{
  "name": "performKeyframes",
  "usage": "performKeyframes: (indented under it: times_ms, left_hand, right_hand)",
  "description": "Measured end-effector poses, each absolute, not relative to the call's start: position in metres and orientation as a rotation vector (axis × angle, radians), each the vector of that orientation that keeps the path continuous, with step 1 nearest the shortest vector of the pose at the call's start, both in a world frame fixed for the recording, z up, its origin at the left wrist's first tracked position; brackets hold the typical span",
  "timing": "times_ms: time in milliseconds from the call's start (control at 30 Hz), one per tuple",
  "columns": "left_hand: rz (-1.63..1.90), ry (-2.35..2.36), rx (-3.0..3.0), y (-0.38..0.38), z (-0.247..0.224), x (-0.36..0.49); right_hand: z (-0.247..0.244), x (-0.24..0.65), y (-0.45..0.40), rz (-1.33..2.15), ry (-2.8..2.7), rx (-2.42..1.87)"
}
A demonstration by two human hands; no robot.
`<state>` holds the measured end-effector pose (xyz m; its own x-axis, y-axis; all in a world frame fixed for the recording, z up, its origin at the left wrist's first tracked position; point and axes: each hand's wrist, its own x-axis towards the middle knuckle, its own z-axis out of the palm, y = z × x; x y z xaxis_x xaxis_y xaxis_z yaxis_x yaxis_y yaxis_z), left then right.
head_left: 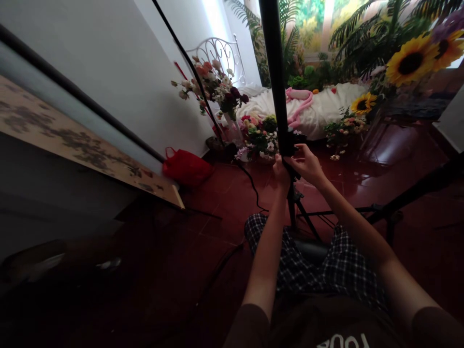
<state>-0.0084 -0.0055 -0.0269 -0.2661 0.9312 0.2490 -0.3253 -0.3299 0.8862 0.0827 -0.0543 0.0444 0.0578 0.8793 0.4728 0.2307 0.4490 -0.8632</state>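
In front of me a black tripod stand (277, 77) rises out of the top of the view. My left hand (281, 170) is closed around its pole, just below a dark collar (286, 141). On the pole's right side, my right hand (307, 164) has its thumb and bent fingers at the collar. Whether a knob lies between those fingers is too dark to see. The stand's spread legs (308, 220) reach the floor between my knees. What the pole carries at its top is out of view.
Flowers (266, 135) and a white-covered bed (326, 108) lie beyond the stand. Sunflowers (411, 60) stand at the right. A red bag (186, 166) and a long painted panel (83, 140) are on the left. A black cable (252, 181) crosses the tiled floor (221, 203).
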Motion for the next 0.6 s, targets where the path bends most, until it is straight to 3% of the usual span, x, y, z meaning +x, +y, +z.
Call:
performKeyframes:
  times_ms: [200, 500, 600]
  left_hand:
    - [1.754, 0.983, 0.989, -0.017, -0.010, -0.004]
    - [1.715, 0.937, 0.965, -0.024, -0.002, -0.003]
    - [1.734, 0.963, 0.954, -0.025, -0.001, -0.002]
  right_hand:
    - [0.015, 0.115, -0.084, 0.768, -1.509, -1.236]
    - [0.011, 0.107, -0.096, 0.773, -1.663, -1.322]
    - [0.011, 0.097, -0.096, 1.105, -1.458, -1.273]
